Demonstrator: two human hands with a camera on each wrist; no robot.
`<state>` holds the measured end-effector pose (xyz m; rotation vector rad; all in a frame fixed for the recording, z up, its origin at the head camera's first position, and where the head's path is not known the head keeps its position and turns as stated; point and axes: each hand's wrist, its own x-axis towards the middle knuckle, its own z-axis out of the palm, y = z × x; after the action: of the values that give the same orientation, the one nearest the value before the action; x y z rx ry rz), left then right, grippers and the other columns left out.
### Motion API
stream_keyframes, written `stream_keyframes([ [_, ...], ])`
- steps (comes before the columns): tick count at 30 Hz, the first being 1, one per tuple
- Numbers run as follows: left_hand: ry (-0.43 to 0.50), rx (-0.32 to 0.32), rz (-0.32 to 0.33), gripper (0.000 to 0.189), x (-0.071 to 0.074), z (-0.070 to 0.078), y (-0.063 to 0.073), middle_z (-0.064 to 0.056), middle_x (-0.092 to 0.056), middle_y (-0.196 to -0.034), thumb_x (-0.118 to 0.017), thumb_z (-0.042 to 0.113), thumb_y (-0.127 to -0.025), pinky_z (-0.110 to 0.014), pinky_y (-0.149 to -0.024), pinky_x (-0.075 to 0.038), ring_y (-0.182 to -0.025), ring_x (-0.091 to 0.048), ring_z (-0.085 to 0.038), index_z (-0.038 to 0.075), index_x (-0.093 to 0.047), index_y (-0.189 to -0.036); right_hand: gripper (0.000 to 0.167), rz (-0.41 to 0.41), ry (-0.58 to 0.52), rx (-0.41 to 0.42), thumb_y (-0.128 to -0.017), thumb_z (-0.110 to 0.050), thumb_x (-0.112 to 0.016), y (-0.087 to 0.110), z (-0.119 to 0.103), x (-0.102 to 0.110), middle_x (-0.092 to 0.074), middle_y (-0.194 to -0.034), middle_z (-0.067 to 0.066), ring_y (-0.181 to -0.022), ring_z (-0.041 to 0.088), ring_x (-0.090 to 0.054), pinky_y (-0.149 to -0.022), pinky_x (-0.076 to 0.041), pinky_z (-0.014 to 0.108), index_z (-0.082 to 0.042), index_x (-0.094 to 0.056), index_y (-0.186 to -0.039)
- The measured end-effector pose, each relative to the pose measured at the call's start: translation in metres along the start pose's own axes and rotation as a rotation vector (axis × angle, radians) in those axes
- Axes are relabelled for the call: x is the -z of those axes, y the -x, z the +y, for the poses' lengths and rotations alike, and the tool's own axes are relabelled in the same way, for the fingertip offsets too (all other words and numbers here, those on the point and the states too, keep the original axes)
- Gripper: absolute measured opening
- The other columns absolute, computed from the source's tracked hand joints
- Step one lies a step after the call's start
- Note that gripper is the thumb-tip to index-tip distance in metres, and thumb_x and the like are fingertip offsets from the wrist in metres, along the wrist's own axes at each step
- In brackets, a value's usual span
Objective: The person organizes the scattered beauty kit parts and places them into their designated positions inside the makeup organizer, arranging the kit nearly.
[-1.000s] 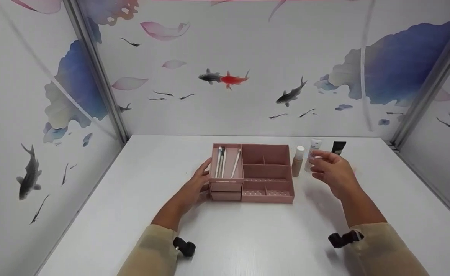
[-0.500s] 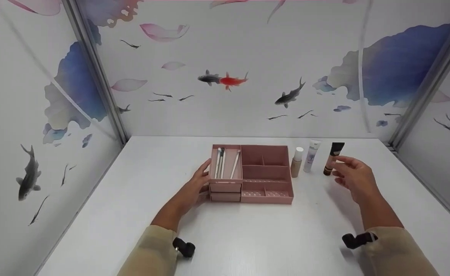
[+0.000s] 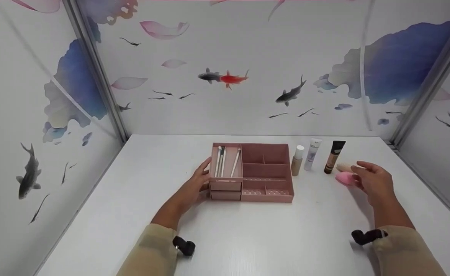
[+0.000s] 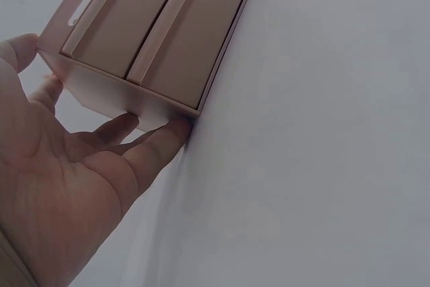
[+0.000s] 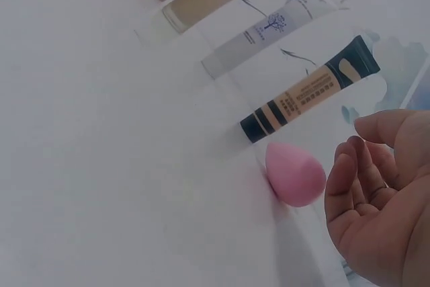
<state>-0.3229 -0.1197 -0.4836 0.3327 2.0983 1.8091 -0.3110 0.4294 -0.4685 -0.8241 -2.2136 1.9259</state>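
Note:
A pink cosmetics organizer (image 3: 269, 167) stands on the white table. My left hand (image 3: 189, 193) touches its left side; in the left wrist view the fingertips (image 4: 176, 128) lie along the side wall beside two small drawers (image 4: 191, 42). My right hand (image 3: 376, 183) hovers at the right with loosely bent fingers and nothing between them. Right by its fingertips lies a pink makeup sponge (image 5: 295, 174), with a beige, rounded thing (image 3: 345, 167) just behind it, partly hidden by the hand. A black-and-tan foundation tube (image 5: 309, 92) stands upright on its cap to the left of the sponge.
Several makeup brushes (image 3: 221, 161) lean in the organizer's upper left tray. Between organizer and foundation tube stand a white-capped foundation bottle (image 3: 297, 161) and a white tube (image 3: 311, 155). A printed wall panel (image 3: 225, 111) rises behind the table (image 3: 255, 237).
My right hand has moved right, past the white tube and the foundation tube, to beside the pink makeup sponge. My left hand has stayed at the organizer.

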Motion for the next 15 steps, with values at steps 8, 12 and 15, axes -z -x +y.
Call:
stream_keyframes([
  [8,-0.017,-0.026,-0.007,0.057,0.000,0.001,0.000,-0.007,-0.016,-0.179,-0.040,0.055,-0.112,-0.065,-0.130,-0.027,-0.161,-0.031,-0.047,0.064,-0.017,-0.163,0.069,0.014,0.049,-0.059,-0.104,-0.044,-0.068,-0.009,0.009,0.008,-0.061,-0.117,-0.008,-0.106,0.011,-0.063,-0.085,-0.059,0.020,-0.022,-0.044,-0.164],
  [12,-0.019,-0.021,-0.002,0.057,0.000,0.002,0.001,-0.009,-0.016,-0.179,-0.040,0.053,-0.112,-0.066,-0.130,-0.028,-0.161,-0.031,-0.049,0.064,-0.017,-0.163,0.065,0.002,0.055,-0.086,-0.105,-0.043,-0.068,-0.013,0.013,0.008,-0.061,-0.120,-0.003,-0.108,0.015,-0.060,-0.086,-0.059,0.021,-0.022,-0.045,-0.163],
  [15,-0.015,-0.014,-0.002,0.055,0.000,0.002,0.001,-0.008,-0.017,-0.179,-0.039,0.052,-0.113,-0.066,-0.130,-0.029,-0.161,-0.031,-0.049,0.065,-0.018,-0.162,0.065,-0.012,0.044,-0.095,-0.103,-0.041,-0.071,-0.015,0.016,0.007,-0.060,-0.125,0.000,-0.111,0.017,-0.059,-0.086,-0.060,0.022,-0.021,-0.047,-0.160],
])
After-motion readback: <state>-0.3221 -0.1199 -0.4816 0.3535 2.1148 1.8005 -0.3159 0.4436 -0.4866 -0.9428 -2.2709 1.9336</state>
